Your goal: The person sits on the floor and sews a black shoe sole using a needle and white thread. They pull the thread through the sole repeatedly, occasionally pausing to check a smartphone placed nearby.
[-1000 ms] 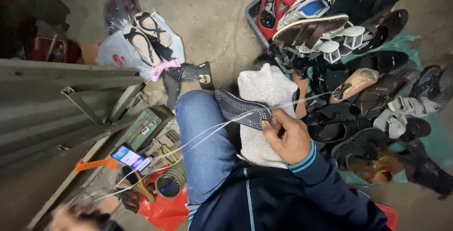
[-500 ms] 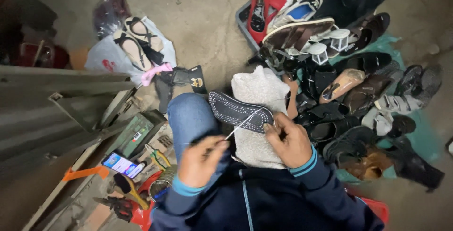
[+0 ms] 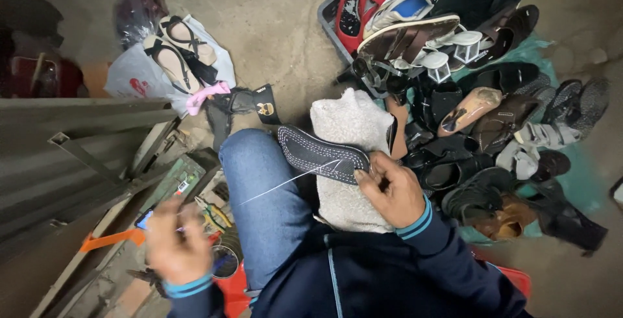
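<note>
Left hand (image 3: 174, 243) swung out, drawing thread (image 3: 285, 182) from sole (image 3: 321, 152).

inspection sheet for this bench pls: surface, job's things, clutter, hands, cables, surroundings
Surface: bare concrete floor; work rests on a grey fleece cloth over the person's lap.
Job's things: dark stitched sole on the cloth; white thread runs taut from it toward the left hand.
Clutter: pile of shoes and sandals; sandals on a plastic bag; pliers.
Hands: right hand pinches the sole's end; left hand, blurred, closed on the thread.
Cables: nothing seen.
Surroundings: grey metal frame at left.
</note>
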